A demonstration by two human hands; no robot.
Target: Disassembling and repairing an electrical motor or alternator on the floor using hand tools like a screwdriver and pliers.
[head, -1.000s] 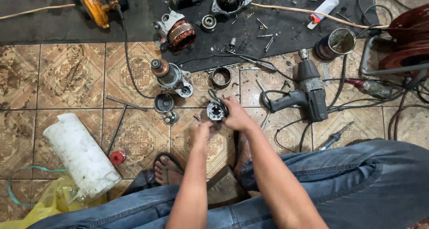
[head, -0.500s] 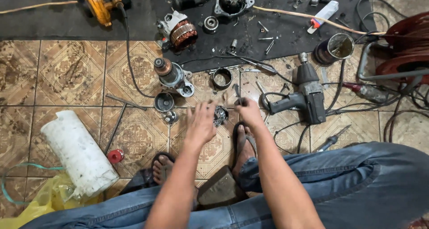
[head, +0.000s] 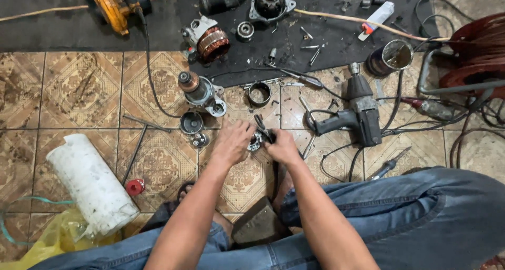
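Observation:
My left hand (head: 231,142) and my right hand (head: 282,145) meet over the tiled floor, both gripping a small round metal motor part (head: 256,140) between them. Thin dark prongs or a tool tip stick up from the part near my right fingers. Just left of my hands lie a small cup-shaped cap (head: 191,122) and a small bearing piece (head: 199,140). A motor armature with housing (head: 199,89) lies beyond them. A dark metal ring (head: 259,93) sits on the tiles ahead.
A grey power drill (head: 357,115) lies right of my hands, with cables around it. On the black mat lie a copper-wound rotor (head: 210,41), screws and a housing (head: 271,4). A white roll (head: 92,183) lies left; a screwdriver (head: 389,163) right.
My left hand has come back onto the metal part, so both hands hold it. The hands have shifted slightly toward me.

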